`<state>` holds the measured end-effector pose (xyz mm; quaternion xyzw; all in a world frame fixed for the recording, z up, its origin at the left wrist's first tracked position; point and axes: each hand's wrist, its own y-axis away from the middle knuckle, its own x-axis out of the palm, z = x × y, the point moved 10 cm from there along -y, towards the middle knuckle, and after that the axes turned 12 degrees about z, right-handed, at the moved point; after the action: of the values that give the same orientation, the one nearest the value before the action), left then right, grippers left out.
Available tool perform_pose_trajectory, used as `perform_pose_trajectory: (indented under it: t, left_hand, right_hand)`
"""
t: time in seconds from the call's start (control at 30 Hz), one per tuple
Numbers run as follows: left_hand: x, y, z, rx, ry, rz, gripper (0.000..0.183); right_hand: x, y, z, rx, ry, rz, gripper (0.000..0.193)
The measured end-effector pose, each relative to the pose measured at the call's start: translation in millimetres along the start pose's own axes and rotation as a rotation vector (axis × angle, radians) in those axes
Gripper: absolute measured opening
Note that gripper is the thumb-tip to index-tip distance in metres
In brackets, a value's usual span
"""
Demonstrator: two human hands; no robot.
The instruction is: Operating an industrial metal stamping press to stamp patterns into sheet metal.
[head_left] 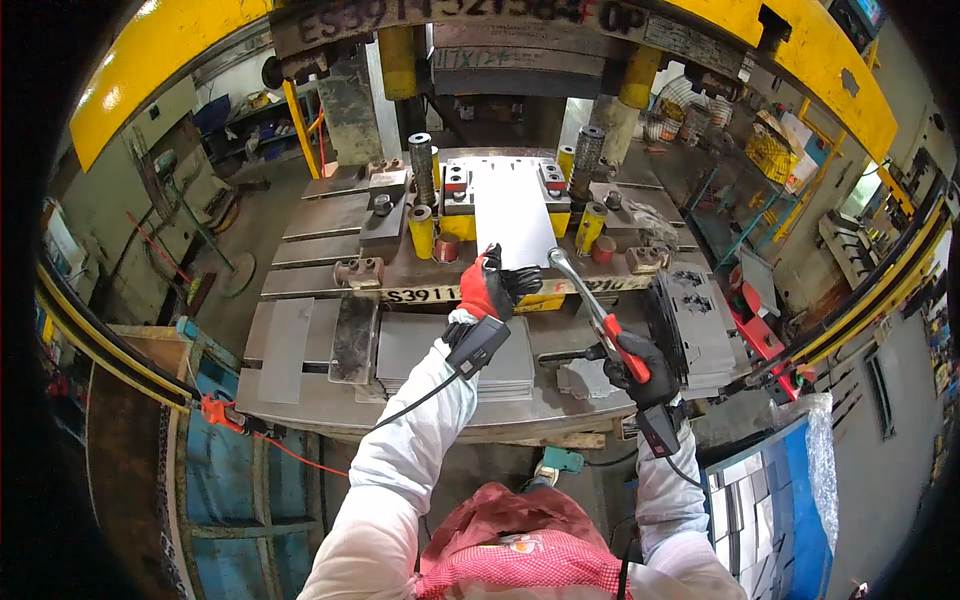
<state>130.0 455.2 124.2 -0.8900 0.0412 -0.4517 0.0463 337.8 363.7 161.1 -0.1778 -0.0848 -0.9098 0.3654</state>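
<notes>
A pale flat sheet (pixel 512 215) is lying lengthwise over the lower die (pixel 458 200), its near end reaching toward the person. The left hand (pixel 500 285), gloved in red and black, is resting at that end; whether its fingers are pinching the edge or only supporting it cannot be told. The right hand (pixel 645 372), in a black glove, is curling firmly around the red handle of a tool (pixel 592 300), whose round head is sitting at the sheet's near right corner, contact unclear.

The sheet is showing no clear cut-outs, so shaping seems not yet done on it, while the upper plate (pixel 460 22) is hanging well above. Plain sheets (pixel 420 350) are lying stacked on the surface (pixel 330 228), apparently unworked; a stack at the right (pixel 705 335) is showing dark shapes, perhaps finished pieces.

Large dark characters are running across the upper plate and the die's front strip (pixel 440 294), the latter partly hidden by the left hand; fainter green handwriting is also showing above.
</notes>
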Motion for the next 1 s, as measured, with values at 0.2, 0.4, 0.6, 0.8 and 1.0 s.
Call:
perform_pose_trajectory:
  t: [0.2,0.4,0.6,0.8,1.0]
  left_hand:
    - [0.4,1.5,-1.7,0.023,-0.039,-0.003,0.04]
    - [-1.0,-0.9,-0.5,0.001,0.002,-0.034,0.04]
    - [-1.8,-0.2,-2.1,0.027,0.007,-0.042,0.04]
    - [-1.8,-1.1,-3.2,0.026,-0.064,-0.035,0.042]
    - [-4.0,-9.2,11.9,-0.093,0.059,0.098,0.052]
  right_hand:
    - [1.3,2.4,3.1,0.021,0.011,-0.031,0.047]
    - [0.8,5.1,4.8,0.068,-0.046,-0.055,0.04]
    - [6.4,3.3,10.7,0.053,-0.07,-0.079,0.04]
    - [0.4,3.1,4.9,0.046,-0.091,-0.012,0.038]
    - [4.6,3.4,9.0,0.021,-0.076,-0.032,0.039]
